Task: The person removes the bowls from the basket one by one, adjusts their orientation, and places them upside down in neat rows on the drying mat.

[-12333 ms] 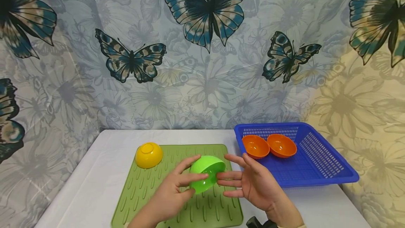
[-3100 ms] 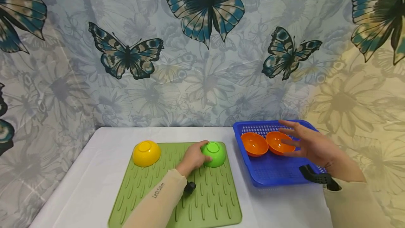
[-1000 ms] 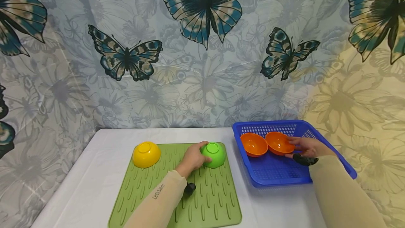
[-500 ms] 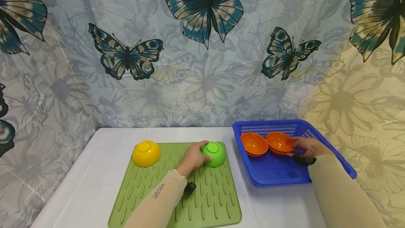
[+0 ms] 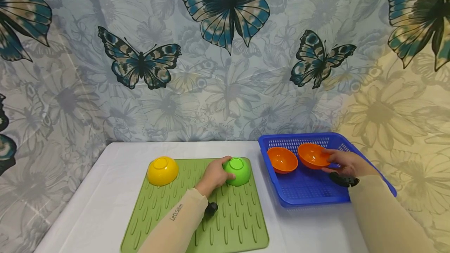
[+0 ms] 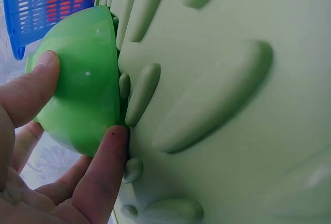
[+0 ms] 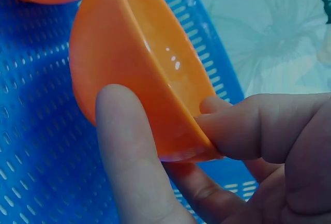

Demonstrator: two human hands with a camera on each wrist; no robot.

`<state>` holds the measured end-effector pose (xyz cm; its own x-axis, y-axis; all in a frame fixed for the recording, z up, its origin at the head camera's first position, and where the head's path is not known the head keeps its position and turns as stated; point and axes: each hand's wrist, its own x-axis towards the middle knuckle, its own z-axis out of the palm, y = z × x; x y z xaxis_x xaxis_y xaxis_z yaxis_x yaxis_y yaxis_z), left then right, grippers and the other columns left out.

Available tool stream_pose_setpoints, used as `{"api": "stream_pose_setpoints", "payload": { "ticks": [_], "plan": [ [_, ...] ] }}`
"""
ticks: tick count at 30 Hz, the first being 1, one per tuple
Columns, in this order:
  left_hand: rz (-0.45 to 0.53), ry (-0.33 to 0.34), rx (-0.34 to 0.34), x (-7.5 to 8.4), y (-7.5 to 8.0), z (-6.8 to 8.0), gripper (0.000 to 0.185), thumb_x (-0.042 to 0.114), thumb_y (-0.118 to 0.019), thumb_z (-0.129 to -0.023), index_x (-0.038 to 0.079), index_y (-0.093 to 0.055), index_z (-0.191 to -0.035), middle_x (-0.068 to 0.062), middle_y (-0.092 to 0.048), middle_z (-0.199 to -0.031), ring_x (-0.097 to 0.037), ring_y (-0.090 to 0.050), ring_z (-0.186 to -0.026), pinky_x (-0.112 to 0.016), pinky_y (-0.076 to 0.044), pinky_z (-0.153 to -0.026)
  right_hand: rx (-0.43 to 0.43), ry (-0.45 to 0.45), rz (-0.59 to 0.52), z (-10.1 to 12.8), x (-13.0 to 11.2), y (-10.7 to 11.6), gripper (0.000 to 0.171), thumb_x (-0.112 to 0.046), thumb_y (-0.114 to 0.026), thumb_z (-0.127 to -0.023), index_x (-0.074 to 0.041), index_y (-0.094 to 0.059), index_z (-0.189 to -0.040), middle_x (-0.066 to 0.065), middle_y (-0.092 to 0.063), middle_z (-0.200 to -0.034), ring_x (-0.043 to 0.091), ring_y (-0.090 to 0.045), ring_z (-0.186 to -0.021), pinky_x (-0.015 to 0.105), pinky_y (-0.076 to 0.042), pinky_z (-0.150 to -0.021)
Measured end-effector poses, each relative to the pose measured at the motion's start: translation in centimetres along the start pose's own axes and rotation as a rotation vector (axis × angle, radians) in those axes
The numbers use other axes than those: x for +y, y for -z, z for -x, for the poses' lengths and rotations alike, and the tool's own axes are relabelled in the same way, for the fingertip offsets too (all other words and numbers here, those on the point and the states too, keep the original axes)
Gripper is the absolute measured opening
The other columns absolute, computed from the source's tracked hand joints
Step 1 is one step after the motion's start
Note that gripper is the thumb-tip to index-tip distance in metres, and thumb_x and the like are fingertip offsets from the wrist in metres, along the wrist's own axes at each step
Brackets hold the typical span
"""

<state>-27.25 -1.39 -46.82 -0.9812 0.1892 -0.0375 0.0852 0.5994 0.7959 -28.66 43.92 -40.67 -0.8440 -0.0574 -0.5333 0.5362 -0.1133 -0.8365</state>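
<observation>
On the ribbed green mat [image 5: 197, 221] a bright green bowl [image 5: 238, 171] sits upside down near the far right corner. My left hand [image 5: 215, 174] holds it by its left side, and the left wrist view shows fingertips on the outside of the same green bowl [image 6: 83, 79]. Over in the blue basket [image 5: 306, 194], my right hand [image 5: 346, 162] pinches the right rim of an orange bowl [image 5: 313, 155]. Close up in the right wrist view, that orange bowl [image 7: 111, 58] is tilted, with fingers both inside and outside its rim.
A second orange bowl [image 5: 282, 160] rests upright in the basket's left side. An upside-down yellow bowl [image 5: 163, 171] sits at the mat's far left corner. A white cloth [image 5: 84, 206] covers the table, and a butterfly-print fabric [image 5: 232, 100] hangs behind it.
My right hand has taken hold of the right orange bowl and lifted it slightly up and to the right, away from the other one. The left hand stays on the green bowl.
</observation>
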Motion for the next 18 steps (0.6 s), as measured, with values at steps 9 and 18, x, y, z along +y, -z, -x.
{"api": "stream_pose_setpoints", "payload": {
  "ticks": [9, 18],
  "plan": [
    [0.003, -0.003, 0.001, -0.1, -0.1, 0.0, 0.073, 0.016, -0.087, -0.077, 0.019, -0.056, -0.143, -0.014, -0.057, -0.137, -0.036, -0.051, -0.124, -0.051, -0.044, -0.099, -0.069, 0.099, -0.045, 2.5, 0.1, -1.0, 0.052, 0.018, -0.046, -0.090, -0.025, -0.075, -0.093, 0.020, -0.022, -0.139, 0.031, -0.063, -0.089, 0.043, -0.054, -0.085],
    [0.015, -0.013, 0.007, -0.3, -0.3, -0.1, 0.073, 0.015, -0.087, -0.077, 0.017, -0.056, -0.143, -0.014, -0.058, -0.136, -0.036, -0.052, -0.123, -0.051, -0.044, -0.098, -0.123, 0.178, -0.068, 4.8, 0.0, -2.9, 0.051, 0.013, -0.045, -0.094, -0.027, -0.076, -0.101, 0.017, -0.019, -0.143, 0.031, -0.065, -0.093, 0.042, -0.056, -0.083]
  ]
}}
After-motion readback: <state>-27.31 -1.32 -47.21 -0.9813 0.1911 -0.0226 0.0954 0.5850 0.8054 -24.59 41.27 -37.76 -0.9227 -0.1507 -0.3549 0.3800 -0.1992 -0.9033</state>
